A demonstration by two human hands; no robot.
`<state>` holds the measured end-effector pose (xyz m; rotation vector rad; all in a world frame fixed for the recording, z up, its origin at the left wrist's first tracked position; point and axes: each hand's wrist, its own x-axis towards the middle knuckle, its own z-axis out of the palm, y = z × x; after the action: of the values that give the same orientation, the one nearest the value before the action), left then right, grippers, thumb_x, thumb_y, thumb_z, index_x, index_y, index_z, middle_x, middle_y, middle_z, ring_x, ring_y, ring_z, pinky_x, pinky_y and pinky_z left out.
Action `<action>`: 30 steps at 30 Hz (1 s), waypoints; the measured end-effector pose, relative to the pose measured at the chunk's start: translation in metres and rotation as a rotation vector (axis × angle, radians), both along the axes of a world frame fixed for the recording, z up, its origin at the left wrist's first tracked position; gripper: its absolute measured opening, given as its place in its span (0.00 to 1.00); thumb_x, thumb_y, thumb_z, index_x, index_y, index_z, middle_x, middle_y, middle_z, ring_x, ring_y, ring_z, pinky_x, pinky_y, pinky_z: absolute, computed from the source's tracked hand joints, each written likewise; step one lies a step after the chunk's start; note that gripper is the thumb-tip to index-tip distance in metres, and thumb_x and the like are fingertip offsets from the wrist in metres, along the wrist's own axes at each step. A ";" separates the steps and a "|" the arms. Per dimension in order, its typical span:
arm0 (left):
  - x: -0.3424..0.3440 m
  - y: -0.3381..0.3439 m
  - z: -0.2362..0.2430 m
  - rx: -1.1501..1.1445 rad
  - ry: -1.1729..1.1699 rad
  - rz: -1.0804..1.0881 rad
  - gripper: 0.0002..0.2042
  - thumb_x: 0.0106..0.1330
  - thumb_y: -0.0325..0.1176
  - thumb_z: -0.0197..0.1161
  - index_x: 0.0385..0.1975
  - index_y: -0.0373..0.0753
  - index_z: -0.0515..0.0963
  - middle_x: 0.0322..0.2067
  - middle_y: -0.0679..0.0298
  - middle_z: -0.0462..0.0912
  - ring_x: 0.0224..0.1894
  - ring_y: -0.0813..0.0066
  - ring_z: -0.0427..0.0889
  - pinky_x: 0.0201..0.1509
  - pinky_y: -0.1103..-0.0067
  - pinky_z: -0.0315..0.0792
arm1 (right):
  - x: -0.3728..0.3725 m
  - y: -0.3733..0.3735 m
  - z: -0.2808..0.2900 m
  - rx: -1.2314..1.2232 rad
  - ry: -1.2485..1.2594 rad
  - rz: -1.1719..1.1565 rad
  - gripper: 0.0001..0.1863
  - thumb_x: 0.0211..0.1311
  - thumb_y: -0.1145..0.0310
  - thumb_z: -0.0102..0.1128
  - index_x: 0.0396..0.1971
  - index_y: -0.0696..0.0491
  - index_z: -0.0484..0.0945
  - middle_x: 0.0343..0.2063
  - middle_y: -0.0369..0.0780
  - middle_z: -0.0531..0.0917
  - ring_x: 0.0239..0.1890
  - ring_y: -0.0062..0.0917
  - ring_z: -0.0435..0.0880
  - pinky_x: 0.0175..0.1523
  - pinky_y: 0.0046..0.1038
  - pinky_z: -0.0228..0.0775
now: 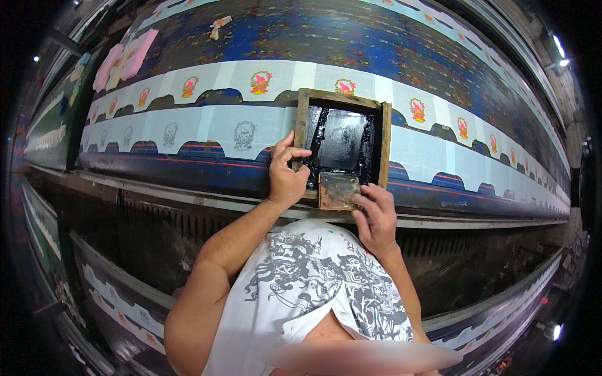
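White patterned shirt (307,276), nearest; right hand (379,220), half-curled, fingertips at right edge of a flat brown block (338,192), whether gripping cannot be told; left hand (288,178), clasping the left rail of a wooden frame (386,144), dark-smeared inside, block at its near end; long blue-black table (301,34) beneath, colour-flecked; pale fabric pieces (210,122) in rows, grey emblems (244,135), then red-and-yellow; pink cloth (139,55), far left; lit lamp (557,46), far right

Head view (wide fisheye) looks down.
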<state>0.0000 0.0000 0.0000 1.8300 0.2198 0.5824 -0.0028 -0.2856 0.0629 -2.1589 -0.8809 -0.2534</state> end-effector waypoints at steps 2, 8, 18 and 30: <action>-0.004 -0.002 0.000 -0.011 0.001 0.010 0.17 0.58 0.13 0.69 0.43 0.40 0.91 0.80 0.39 0.75 0.82 0.45 0.75 0.86 0.62 0.66 | 0.001 0.005 0.012 -0.086 0.001 0.133 0.27 0.58 0.68 0.85 0.59 0.54 0.89 0.62 0.47 0.87 0.66 0.50 0.86 0.71 0.52 0.78; -0.001 -0.012 -0.011 -0.074 0.063 0.012 0.17 0.57 0.13 0.69 0.43 0.39 0.90 0.79 0.38 0.76 0.82 0.46 0.75 0.86 0.62 0.66 | 0.027 0.026 0.022 -0.319 -0.096 0.228 0.25 0.57 0.71 0.80 0.56 0.55 0.90 0.58 0.47 0.89 0.62 0.48 0.87 0.66 0.49 0.81; -0.001 -0.009 -0.017 -0.183 0.106 -0.004 0.18 0.65 0.15 0.72 0.54 0.37 0.90 0.79 0.40 0.76 0.80 0.47 0.77 0.85 0.60 0.68 | 0.107 0.034 0.074 -0.559 0.237 0.467 0.13 0.66 0.79 0.70 0.50 0.56 0.91 0.47 0.46 0.90 0.52 0.47 0.90 0.57 0.47 0.83; 0.003 -0.006 -0.001 -0.138 0.146 -0.019 0.23 0.64 0.14 0.73 0.59 0.38 0.88 0.75 0.45 0.80 0.78 0.49 0.79 0.83 0.62 0.71 | 0.210 0.075 0.058 -0.504 0.085 0.195 0.21 0.70 0.85 0.66 0.59 0.54 0.90 0.49 0.49 0.89 0.57 0.52 0.88 0.62 0.49 0.82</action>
<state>0.0027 -0.0057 -0.0012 1.7391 0.3320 0.4105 0.2067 -0.2108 0.1213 -2.4906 -1.1930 0.1775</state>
